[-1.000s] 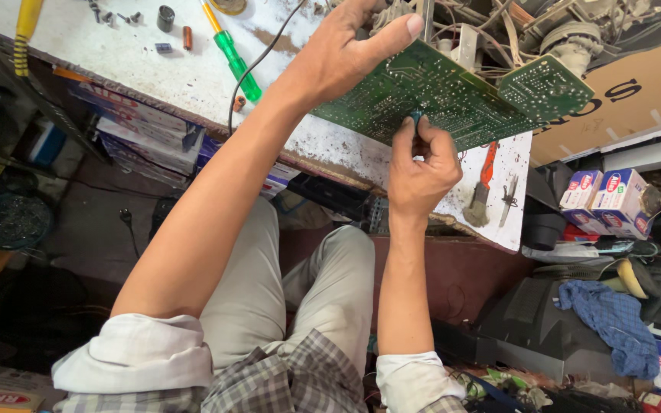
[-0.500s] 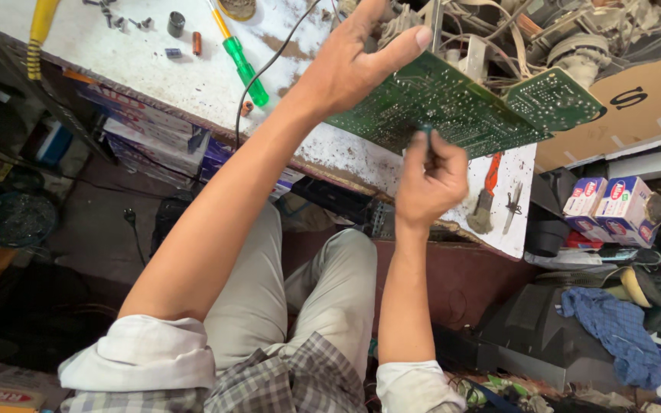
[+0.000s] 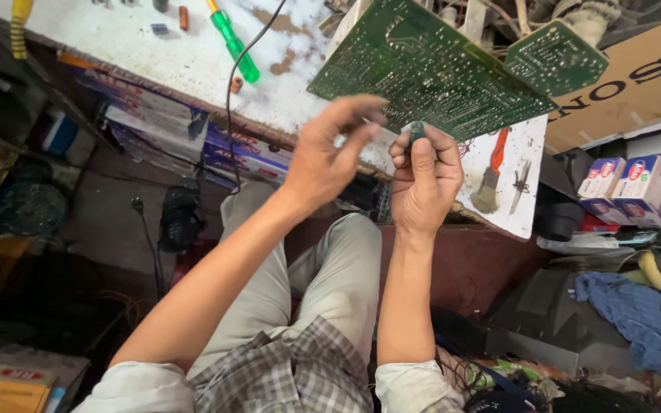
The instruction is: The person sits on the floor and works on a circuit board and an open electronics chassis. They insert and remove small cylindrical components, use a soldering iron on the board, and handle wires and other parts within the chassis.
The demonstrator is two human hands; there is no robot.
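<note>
Both hands had come off the board: the left hand (image 3: 329, 157) hung loosely curled and empty, while the right hand (image 3: 422, 176) pinched a small dark tool (image 3: 416, 131). Beyond, the flat green board (image 3: 430, 65), speckled with solder, leaned over the stained white bench (image 3: 193, 61).

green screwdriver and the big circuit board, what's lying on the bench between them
In the head view, between the green screwdriver and the big circuit board runs a black cable, over brown stains on the white bench.

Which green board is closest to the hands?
The big green circuit board, right above the right hand. The smaller green board sits farther off to the right, beside the cardboard box.
</note>
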